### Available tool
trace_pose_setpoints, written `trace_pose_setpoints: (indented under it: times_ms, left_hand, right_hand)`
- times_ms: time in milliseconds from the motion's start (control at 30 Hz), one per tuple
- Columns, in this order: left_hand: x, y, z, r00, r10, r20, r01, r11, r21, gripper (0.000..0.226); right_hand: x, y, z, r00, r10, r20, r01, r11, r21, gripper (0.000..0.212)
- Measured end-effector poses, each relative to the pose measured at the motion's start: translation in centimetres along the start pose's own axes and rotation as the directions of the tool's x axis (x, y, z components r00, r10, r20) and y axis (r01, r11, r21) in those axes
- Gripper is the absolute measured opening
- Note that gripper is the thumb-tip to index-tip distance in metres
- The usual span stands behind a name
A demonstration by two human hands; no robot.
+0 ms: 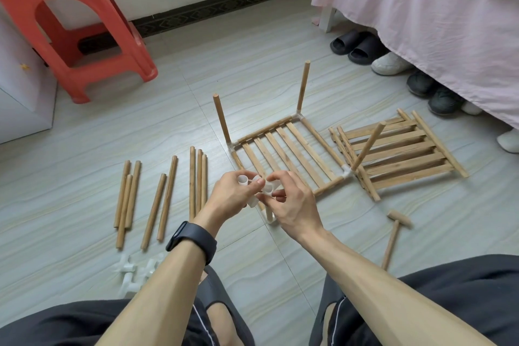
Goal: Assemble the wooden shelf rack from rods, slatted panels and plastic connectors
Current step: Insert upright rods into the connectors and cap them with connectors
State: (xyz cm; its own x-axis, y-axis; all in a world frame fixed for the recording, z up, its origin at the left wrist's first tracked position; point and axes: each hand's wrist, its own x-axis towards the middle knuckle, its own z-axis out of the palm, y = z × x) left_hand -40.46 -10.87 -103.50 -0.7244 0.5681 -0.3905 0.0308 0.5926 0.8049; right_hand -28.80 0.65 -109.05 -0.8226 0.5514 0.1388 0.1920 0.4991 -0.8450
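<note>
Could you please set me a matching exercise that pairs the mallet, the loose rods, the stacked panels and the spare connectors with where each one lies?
Things:
1. wooden mallet
2. loose rods
3. stacked slatted panels
4. spare white connectors

Places:
A. beside the left forearm, nearest the person
B. right of the part-built frame, near the shoes
C. in a row, left of the left hand
D. alone, right of the right forearm

Pairs: 1-D, 2-C, 3-B, 4-A.
</note>
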Motion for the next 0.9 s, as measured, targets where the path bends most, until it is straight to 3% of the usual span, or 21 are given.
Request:
trace_pose_setpoints:
  times_ms: [167,267,333,433,567,700,900]
  left_hand:
    - [0.2,-0.3,0.0,1.000,0.003,0.025,-0.002,0.999,-0.033,0.024]
    - [0.3,-0.4,0.2,0.999,0.026,0.031,-0.023,0.997,-0.077,0.023]
    - [0.3,-0.6,0.2,0.998,0.036,0.042,-0.031,0.992,-0.121,0.020]
    - [0.2,-1.1,-0.1,0.998,0.024,0.065,-0.013,0.985,-0.170,0.020]
    - [0.1,-1.6,-0.5,0.996,-0.007,0.091,0.028,0.972,-0.233,0.024]
    - [0.1,-1.9,0.1,0.997,0.040,0.059,-0.025,0.971,-0.238,0.024]
    - [0.6,-2.8,0.0,1.000,-0.002,0.028,0.008,0.974,-0.227,0.019]
  right_hand:
    - [0.4,-0.4,-0.6,0.982,0.187,0.003,-0.185,0.971,0.152,0.024]
    - [0.4,0.1,-0.8,0.949,0.314,0.038,-0.309,0.899,0.311,0.031]
    - [0.2,0.4,-0.9,0.925,0.368,0.093,-0.375,0.848,0.374,0.023]
    - [0.2,0.4,-1.1,0.910,0.381,0.163,-0.415,0.837,0.357,0.015]
    - [0.7,0.0,-1.3,0.900,0.385,0.202,-0.431,0.852,0.297,0.023]
    - [0.5,-0.3,-1.3,0.906,0.378,0.190,-0.418,0.868,0.267,0.037]
    - [1.1,-0.5,-1.1,0.875,0.389,0.289,-0.464,0.844,0.269,0.022]
